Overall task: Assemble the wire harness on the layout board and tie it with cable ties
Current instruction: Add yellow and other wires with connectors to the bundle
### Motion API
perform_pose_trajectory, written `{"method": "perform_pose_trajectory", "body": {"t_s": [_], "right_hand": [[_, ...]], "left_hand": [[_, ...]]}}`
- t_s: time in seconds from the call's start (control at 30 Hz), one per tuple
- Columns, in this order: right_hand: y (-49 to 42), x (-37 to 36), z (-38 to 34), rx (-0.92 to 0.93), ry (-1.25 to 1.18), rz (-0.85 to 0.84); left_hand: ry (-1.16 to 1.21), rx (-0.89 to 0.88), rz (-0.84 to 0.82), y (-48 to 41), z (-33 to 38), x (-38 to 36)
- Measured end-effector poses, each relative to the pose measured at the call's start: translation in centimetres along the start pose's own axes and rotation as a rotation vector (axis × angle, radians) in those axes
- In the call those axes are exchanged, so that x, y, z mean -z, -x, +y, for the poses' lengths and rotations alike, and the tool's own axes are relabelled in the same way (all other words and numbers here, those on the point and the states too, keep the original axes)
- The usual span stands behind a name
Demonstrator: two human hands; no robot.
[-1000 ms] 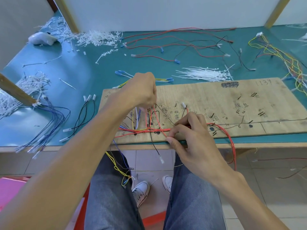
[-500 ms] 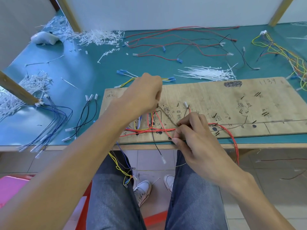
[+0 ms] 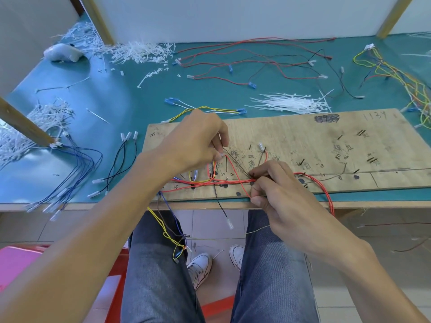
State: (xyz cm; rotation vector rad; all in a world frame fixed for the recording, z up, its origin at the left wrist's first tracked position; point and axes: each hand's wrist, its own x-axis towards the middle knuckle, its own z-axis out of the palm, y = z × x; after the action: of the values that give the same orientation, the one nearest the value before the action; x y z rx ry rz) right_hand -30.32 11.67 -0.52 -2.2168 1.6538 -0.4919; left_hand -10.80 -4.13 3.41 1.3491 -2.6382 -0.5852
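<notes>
At the teal surface's [image 3: 140, 96] near edge, over the marked plywood layout board [image 3: 303, 136]: left hand [image 3: 198, 141] is pinching a thin dark wire [image 3: 236, 160]; right hand [image 3: 284, 194] is gripping the red wire bundle [image 3: 224, 181].

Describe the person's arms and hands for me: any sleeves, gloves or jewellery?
The left forearm and right forearm are bare to the frame edge, with no sleeves in view. The left hand and right hand wear no gloves; no ring, watch or wristband shows. Below are blue jeans and white sneakers.
</notes>
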Motion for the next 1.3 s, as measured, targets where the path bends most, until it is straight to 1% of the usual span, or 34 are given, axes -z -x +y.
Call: {"method": "perform_pose_trajectory", "body": {"t_s": [0.07, 0.13, 0.23, 0.3, 0.37, 0.4, 0.5, 0.6, 0.73, 0.87, 0.97, 1.1, 1.2, 1.3], "right_hand": [[-0.1, 0.1, 0.0, -0.004, 0.006, 0.012], [-0.1, 0.0, -0.2, -0.002, 0.033, 0.027], [0.0, -0.3, -0.7, -0.008, 0.148, 0.052], [0.2, -0.6, -1.1, -0.035, 0.210, 0.059], [0.5, -0.8, -1.2, -0.045, 0.229, 0.079], [0.7, -0.9, -1.2, -0.044, 0.219, 0.091], [1.1, -1.2, -1.0, -0.068, 0.191, 0.164], [1.2, -1.2, -0.8, -0.146, 0.155, 0.244], [1.4, -0.8, -0.7, -0.163, 0.128, 0.200], [1.6, 0.4, 0.1, -0.193, 0.057, 0.190], [1.7, 2.3, 1.5, -0.189, -0.006, 0.216], [1.4, 5.3, 4.5, -0.218, 0.116, 0.234], [0.8, 5.6, 5.7, -0.249, 0.106, 0.285], [0.8, 4.3, 5.8, -0.308, 0.098, 0.282]], "left_hand": [[-0.016, -0.054, 0.060, 0.1, 0.1, -0.4], [-0.084, -0.098, 0.095, 0.2, 0.3, -0.7], [-0.329, -0.139, 0.076, 0.7, 1.3, -1.0], [-0.515, -0.256, 0.101, 1.4, 2.3, -1.6], [-0.556, -0.355, 0.109, 2.7, 3.2, -2.6], [-0.527, -0.362, 0.095, 3.4, 3.7, -3.1], [-0.407, -0.321, 0.058, 5.2, 4.0, -4.1], [-0.392, -0.313, 0.078, 5.8, 3.6, -4.5], [-0.563, -0.357, 0.085, 6.4, 4.4, -6.0], [-0.731, -0.324, 0.104, 7.8, 5.8, -7.3], [-0.787, -0.288, 0.122, 8.5, 6.7, -7.5], [-0.741, -0.226, 0.070, 8.9, 7.8, -7.7], [-0.674, -0.187, 0.028, 9.0, 7.9, -7.9], [-0.626, -0.167, 0.043, 9.2, 7.4, -8.1]]}}
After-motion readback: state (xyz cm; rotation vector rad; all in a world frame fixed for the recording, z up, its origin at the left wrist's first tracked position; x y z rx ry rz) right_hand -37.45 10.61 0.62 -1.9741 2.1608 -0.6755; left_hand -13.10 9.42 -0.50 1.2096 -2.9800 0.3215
